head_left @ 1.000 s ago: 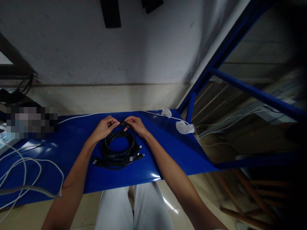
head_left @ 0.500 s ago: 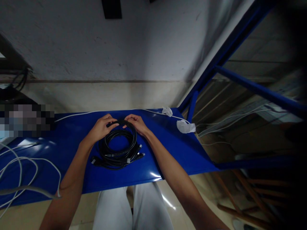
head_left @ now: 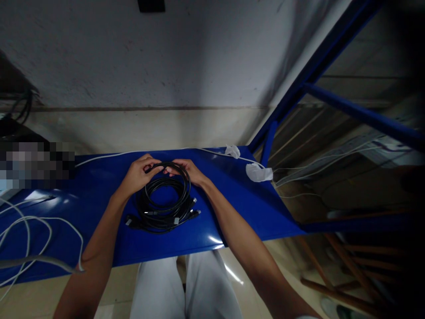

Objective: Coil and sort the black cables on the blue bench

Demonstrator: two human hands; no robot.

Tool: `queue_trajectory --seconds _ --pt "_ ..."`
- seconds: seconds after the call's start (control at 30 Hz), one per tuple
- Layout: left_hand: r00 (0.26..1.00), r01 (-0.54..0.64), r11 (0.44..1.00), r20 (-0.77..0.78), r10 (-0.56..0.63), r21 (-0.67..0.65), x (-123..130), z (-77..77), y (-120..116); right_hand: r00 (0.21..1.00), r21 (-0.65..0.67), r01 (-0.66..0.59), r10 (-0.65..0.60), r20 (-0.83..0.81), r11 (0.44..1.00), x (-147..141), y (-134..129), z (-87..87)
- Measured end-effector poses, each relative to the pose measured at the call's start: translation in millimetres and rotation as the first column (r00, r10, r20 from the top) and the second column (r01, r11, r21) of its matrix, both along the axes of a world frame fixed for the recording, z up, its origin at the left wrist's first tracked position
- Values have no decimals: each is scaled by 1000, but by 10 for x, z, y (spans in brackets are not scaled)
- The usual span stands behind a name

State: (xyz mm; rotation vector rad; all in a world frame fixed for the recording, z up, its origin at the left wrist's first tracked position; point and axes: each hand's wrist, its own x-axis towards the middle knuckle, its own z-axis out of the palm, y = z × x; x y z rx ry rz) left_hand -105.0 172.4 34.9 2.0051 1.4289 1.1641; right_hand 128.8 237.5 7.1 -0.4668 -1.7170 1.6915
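Observation:
A coiled black cable [head_left: 185, 188] lies on the blue table [head_left: 202, 239], with several plug ends showing along its near side. My left hand [head_left: 141, 173] pinches the far left part of the coil between thumb and fingers. At the far right part, my right hand [head_left: 186, 170] has its fingers curled around the cable strands, partly hidden behind them. The upper loops are lifted a little off the lower ones, which rest on the tabletop. Whether it is one cable or several coiled together I cannot tell.
Loose white cables [head_left: 49, 230] sprawl over the table's left side. Crumpled white wrappings [head_left: 259, 173] sit at the right end on a white cord [head_left: 109, 155] running along the wall. A blue metal frame [head_left: 361, 115] rises at right, with a wooden chair [head_left: 358, 274] below.
My right hand's fingers have moved slightly left and closer to my left hand along the top of the coil. The coil stays in nearly the same place.

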Motion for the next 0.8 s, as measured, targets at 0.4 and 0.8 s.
queue_trajectory --seconds 0.4,0.8 --pt "996 -34 993 -76 43 110 104 88 -70 998 -44 29 -32 -58 999 7 107 -188" --pt "996 -10 992 -87 21 122 100 34 -43 990 -186 79 -100 -103 979 -46 121 -223"
